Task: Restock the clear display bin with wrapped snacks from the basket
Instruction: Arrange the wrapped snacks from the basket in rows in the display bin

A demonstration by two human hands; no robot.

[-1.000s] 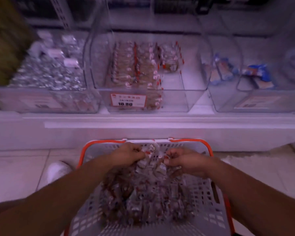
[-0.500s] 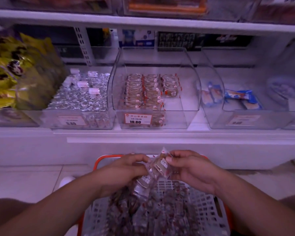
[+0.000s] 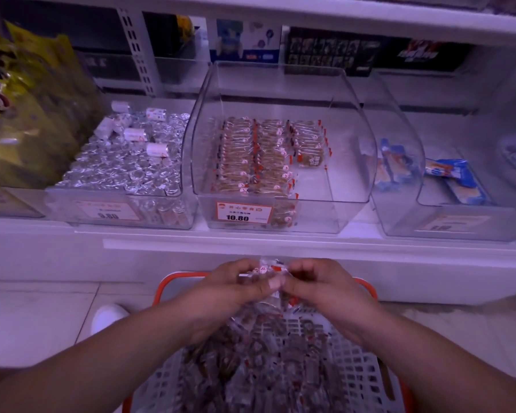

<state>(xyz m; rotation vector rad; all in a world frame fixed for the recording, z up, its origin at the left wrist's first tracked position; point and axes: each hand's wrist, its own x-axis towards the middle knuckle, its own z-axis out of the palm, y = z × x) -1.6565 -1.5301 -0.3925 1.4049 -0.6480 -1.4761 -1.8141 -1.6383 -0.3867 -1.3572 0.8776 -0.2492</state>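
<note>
Snacks (image 3: 264,274) held above basket (image 3: 367,371), bunch pinched between left hand (image 3: 236,283) and right hand (image 3: 316,286), fingertips curled round wrappers. Bin (image 3: 280,150) sits on shelf ahead, well apart; rows filled at left, right part bare. Risk judged: slick wrappers (loosely bunched) could be dropped in transit if grip is uneven; neat rows could be toppled if bunch is released carelessly.

Both hands, left (image 3: 236,289) and right (image 3: 319,289), meet with fingers curled.
</note>
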